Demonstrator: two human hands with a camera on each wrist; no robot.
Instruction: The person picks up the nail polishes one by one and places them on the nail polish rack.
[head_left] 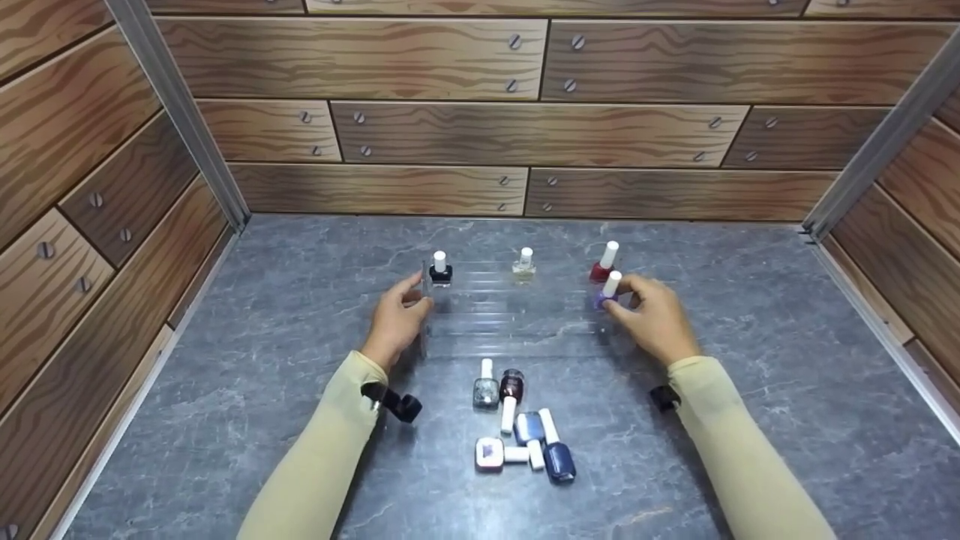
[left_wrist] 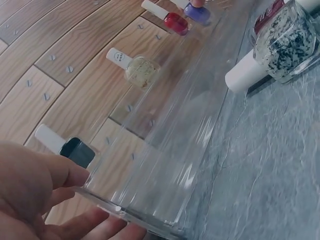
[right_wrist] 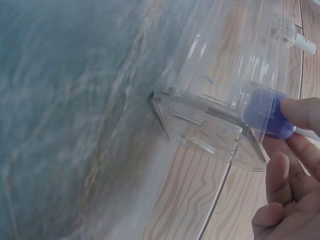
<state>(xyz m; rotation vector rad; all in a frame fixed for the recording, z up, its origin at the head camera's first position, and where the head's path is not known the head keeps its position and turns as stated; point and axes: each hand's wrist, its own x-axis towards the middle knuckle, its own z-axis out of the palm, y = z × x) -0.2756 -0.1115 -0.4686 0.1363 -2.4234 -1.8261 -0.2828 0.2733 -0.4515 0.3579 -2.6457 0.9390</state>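
Observation:
A clear stepped display rack (head_left: 517, 341) stands in the middle of the table. My left hand (head_left: 397, 319) holds its left side panel, the thumb on one face and the fingers on the other in the left wrist view. Between thumb and fingers, my right hand (head_left: 658, 319) pinches a purple nail polish bottle (right_wrist: 267, 112) at the rack's right end, one tier in front of a red nail polish bottle (head_left: 602, 270). On the top tier, a black nail polish bottle (head_left: 441, 271) stands at the left and a pale glitter bottle (head_left: 524, 268) near the middle.
In front of the rack lie several nail polish bottles: a speckled one (head_left: 486, 392), a dark red one (head_left: 512, 384), a light blue one (head_left: 529, 426), a dark blue one (head_left: 559, 461) and a whitish one (head_left: 490, 454). Wood-patterned walls (head_left: 435, 135) enclose the grey table (head_left: 225, 420).

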